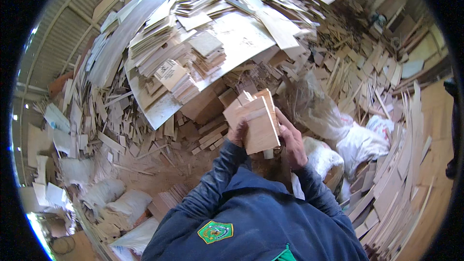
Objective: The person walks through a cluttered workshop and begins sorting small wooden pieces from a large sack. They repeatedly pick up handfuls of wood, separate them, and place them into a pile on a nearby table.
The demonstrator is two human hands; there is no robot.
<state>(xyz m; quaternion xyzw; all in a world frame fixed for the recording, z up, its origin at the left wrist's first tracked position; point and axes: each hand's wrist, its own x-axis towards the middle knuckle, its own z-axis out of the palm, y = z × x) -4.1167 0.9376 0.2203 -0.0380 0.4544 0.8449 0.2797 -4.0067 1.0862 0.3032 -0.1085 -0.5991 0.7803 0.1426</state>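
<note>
Between my two hands, in front of my chest, is a small stack of thin plywood pieces (256, 128) with uneven, splintered edges at the far end. My left hand (238, 133) grips its left side, the thumb lying on the top face. At the right edge, my right hand (293, 141) presses its fingers against the pieces. The undersides of the pieces are hidden from view. Beyond them stands a pale board surface (162, 112) bearing piles of cut plywood pieces (166, 75).
Plywood offcuts (345, 43) cover the floor ahead and to the right. White sacks (360, 140) stand close by my right arm, and more filled sacks (128, 205) lie at the lower left. Long wood strips (398, 164) are heaped along the right side.
</note>
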